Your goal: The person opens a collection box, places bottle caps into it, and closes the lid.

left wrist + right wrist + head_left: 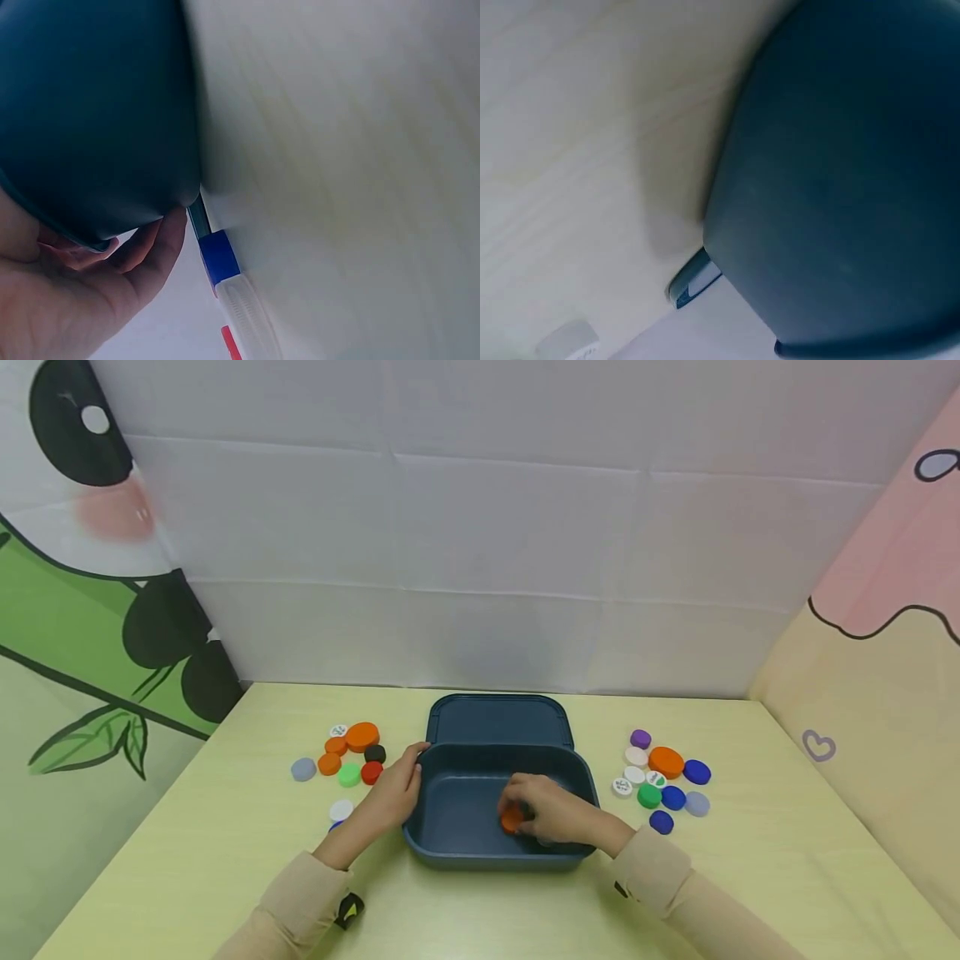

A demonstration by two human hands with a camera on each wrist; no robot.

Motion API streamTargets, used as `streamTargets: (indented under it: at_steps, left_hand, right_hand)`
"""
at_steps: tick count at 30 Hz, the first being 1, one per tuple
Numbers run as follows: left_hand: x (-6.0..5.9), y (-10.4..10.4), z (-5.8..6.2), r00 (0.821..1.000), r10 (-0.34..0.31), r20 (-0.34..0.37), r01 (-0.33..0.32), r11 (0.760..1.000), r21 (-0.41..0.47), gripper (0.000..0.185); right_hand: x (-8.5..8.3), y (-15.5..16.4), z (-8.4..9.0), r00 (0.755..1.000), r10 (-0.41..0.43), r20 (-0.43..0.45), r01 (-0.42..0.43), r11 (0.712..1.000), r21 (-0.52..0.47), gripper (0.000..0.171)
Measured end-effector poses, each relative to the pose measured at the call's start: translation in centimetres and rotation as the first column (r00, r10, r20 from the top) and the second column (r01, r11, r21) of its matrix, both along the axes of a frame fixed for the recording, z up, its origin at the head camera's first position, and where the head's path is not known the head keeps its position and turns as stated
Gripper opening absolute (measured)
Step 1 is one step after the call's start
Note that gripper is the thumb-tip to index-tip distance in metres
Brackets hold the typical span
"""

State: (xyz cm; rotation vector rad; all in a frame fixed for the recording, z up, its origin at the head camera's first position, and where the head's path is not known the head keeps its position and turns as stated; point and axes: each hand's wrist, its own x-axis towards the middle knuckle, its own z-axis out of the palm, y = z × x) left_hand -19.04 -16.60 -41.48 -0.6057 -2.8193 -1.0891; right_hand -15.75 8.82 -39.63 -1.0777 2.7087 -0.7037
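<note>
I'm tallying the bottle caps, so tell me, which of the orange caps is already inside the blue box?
The small orange cap that the right hand pinches over the floor of the blue box. The other orange caps lie on the table in the groups left and right of the box.

This looks like a staged recording booth rather than a lived-in room. A pale yellow-green table (225,860) is boxed in by hanging cloth: a creased white sheet (480,527) at twelve o'clock, a cartoon panda-and-bamboo print (82,610) at nine o'clock, a pink-and-cream drape with a small heart (862,693) at three o'clock. Sorted heaps of coloured bottle caps (345,760) flank a dark blue lidded box (450,852), laid out like props.
</note>
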Motion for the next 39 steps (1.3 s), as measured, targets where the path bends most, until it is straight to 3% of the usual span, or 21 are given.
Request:
streamTargets:
  at_steps: [5, 11, 20, 27, 36, 39]
  left_hand:
    - [0.0, 0.0, 0.0, 1.0, 0.001, -0.003, -0.001, 1.0, -0.005, 0.036]
    - [0.0, -0.2, -0.1, 1.0, 0.001, -0.004, -0.001, 1.0, -0.005, 0.036]
    - [0.1, -0.2, 0.0, 1.0, -0.003, -0.006, 0.003, 1.0, -0.003, 0.036]
    - [0.1, -0.2, 0.0, 1.0, -0.003, 0.002, 0.003, 1.0, 0.001, 0.036]
    - [0.1, -0.1, 0.1, 1.0, -0.001, 0.007, 0.001, 1.0, 0.003, 0.036]
    - [0.0, 0.0, 0.1, 1.0, -0.001, 0.008, 0.001, 1.0, 0.003, 0.037]
  right_hand:
    - [0.0, 0.9, 0.8, 0.999, -0.041, 0.029, 0.043, 0.996, -0.077, 0.023]
    - [-0.2, 2.9, 1.7, 0.994, -0.101, -0.027, 0.095, 0.978, -0.184, 0.025]
    - [0.0, 6.6, 2.7, 0.965, -0.255, -0.061, 0.231, 0.938, -0.26, 0.03]
    - [0.5, 9.9, 2.2, 0.942, -0.337, -0.002, 0.322, 0.902, -0.288, 0.028]
    - [1.6, 13.4, 0.8, 0.913, -0.404, -0.057, 0.373, 0.883, -0.283, 0.025]
    - [2.0, 14.4, 0.3, 0.909, -0.416, -0.031, 0.392, 0.878, -0.273, 0.027]
